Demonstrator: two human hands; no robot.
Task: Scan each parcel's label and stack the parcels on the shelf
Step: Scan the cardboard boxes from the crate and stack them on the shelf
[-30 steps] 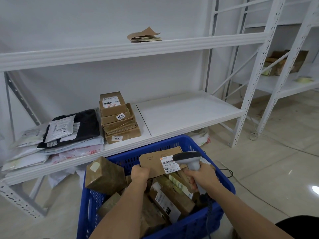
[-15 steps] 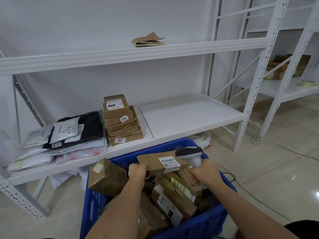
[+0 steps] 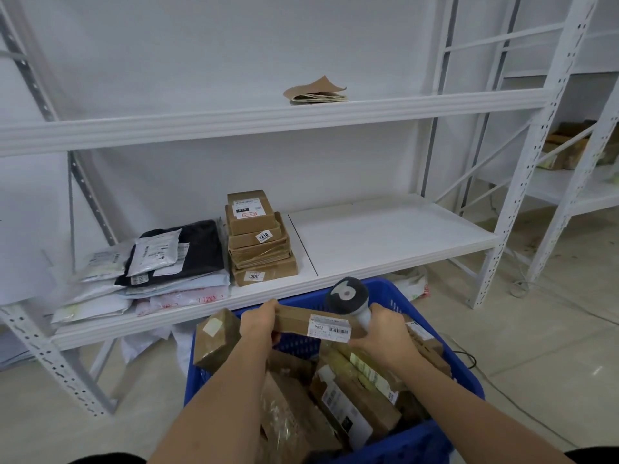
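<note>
Above the basket [image 3: 465, 380], parcel [image 3: 294, 319] lies level, left-right.

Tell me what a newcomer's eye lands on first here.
The flat brown parcel held over the blue basket in the foreground: the left hand grips its left end, while the right hand holds a scanner at its right end. Behind, a stack of brown boxes stands on the lower shelf.

Bare shelf board [image 3: 385, 239] right of box stack [image 3: 259, 239], mailers [image 3: 150, 272] leftward.
</note>
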